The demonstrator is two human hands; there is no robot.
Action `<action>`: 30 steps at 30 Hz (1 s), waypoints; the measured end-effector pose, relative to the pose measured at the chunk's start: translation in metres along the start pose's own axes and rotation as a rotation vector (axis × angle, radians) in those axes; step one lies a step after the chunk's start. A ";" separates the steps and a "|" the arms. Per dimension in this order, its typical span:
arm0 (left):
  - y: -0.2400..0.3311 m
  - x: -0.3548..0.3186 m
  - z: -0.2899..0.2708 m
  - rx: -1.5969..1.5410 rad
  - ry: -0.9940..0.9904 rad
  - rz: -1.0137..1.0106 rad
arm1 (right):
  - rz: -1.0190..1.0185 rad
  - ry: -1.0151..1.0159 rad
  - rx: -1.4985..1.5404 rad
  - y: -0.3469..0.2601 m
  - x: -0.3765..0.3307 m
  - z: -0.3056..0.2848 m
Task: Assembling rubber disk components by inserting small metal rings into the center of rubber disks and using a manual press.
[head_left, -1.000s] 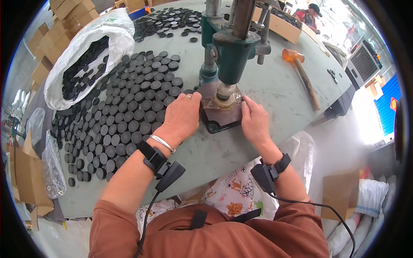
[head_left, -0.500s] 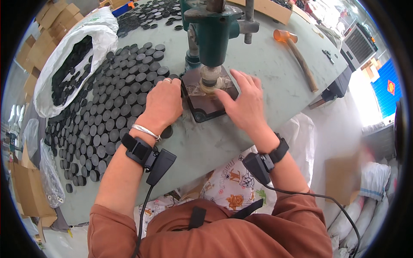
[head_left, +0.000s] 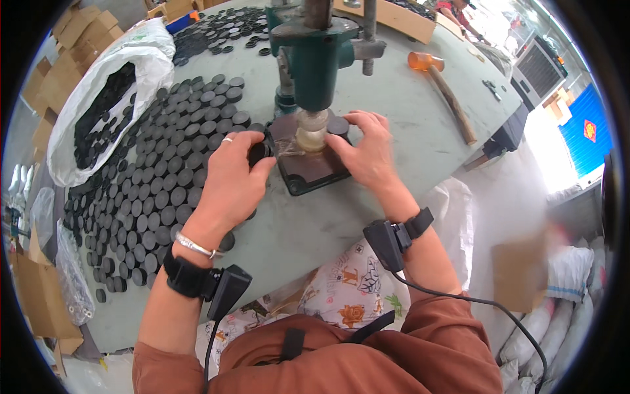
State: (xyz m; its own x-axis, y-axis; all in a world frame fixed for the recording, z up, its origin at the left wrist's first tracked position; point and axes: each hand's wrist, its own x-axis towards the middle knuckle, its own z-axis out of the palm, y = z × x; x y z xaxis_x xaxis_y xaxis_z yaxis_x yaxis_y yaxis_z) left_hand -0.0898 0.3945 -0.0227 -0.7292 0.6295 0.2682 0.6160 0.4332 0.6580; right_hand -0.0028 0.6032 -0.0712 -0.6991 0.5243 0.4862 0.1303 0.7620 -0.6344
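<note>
Head view, hands at the press. I see the green bench press (head_left: 315, 59) standing at twelve o'clock on the grey-green surface (head_left: 394, 111), its pale ram tip (head_left: 311, 130) lowered over the dark base plate (head_left: 308, 164). My left hand (head_left: 230, 177), at nine o'clock from the plate, curls its fingers around a black round cap (head_left: 258, 153) at the plate's left edge, pinching it between thumb and fingers. My right hand (head_left: 367, 154), at three o'clock from the plate, rests with fingers loosely spread on the plate's right edge; its fingertips touch a second black cap (head_left: 338, 125) just beside the ram tip. A field of loose black caps (head_left: 151, 177) covers the surface from nine to eleven o'clock. A white sack (head_left: 98, 98) holding more caps lies at ten o'clock. A mallet with an orange head (head_left: 443, 92) lies at two o'clock, well apart from both hands. Both wrists carry black strapped devices (head_left: 394, 240).
</note>
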 end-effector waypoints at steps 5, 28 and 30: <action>0.008 0.000 0.014 -0.105 -0.063 -0.047 | 0.174 -0.010 -0.188 0.074 0.013 -0.028; 0.003 0.021 0.074 -0.244 0.175 0.061 | -0.514 0.167 0.141 -0.134 0.243 -0.143; 0.004 0.025 0.078 -0.231 0.212 0.049 | -0.881 0.319 -0.387 -0.134 0.276 -0.131</action>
State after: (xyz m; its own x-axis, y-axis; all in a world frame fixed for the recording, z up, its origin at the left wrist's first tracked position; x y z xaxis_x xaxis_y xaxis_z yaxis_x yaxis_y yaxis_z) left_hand -0.0825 0.4623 -0.0681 -0.7613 0.4867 0.4284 0.5857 0.2326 0.7765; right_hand -0.1210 0.6956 0.2273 -0.4429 -0.2502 0.8609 -0.0828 0.9676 0.2386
